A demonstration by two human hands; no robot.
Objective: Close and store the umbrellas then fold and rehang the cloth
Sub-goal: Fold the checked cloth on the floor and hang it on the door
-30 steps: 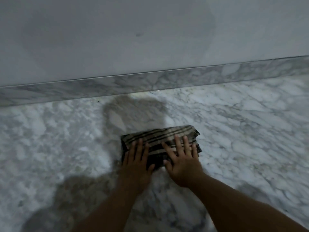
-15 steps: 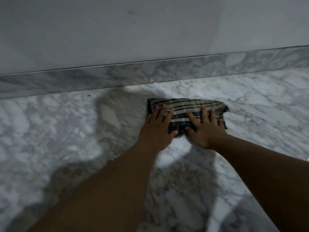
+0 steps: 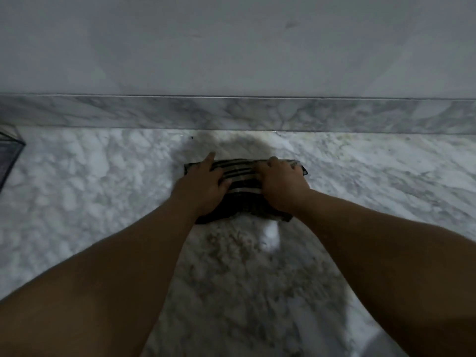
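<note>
No brand, label or lettering can be read anywhere here; the only pattern is the striping on the cloth.

A dark folded cloth with pale cream stripes (image 3: 242, 173) lies flat on the white and grey veined marble floor (image 3: 90, 181), a little way out from the matching marble skirting strip (image 3: 154, 114) that runs along the foot of the plain grey wall (image 3: 231, 42). The stripes run side to side across its far half; the near half looks darker and bunches slightly at the edge closest to the person.

Both bare arms reach down to it from the near side. The left hand (image 3: 203, 181) lies over the cloth's left end, palm down, its fingers fairly straight and pointing away towards the wall, one fingertip reaching just past the far edge onto the marble; the thumb lies across the stripes near the middle. It presses rather than grips. The right hand (image 3: 282, 184) sits on the right end with its knuckles raised and its fingers (image 3: 273, 163) curled down over the far edge of the cloth, apparently taking hold of it there, though the tips themselves are hidden. A strip of striped fabric shows between the two hands, and small corners stick out beyond each.

At the far left edge of the view a dark mesh-like object (image 3: 9, 153) stands on the floor, well apart from the cloth and too cut off to identify.
</note>
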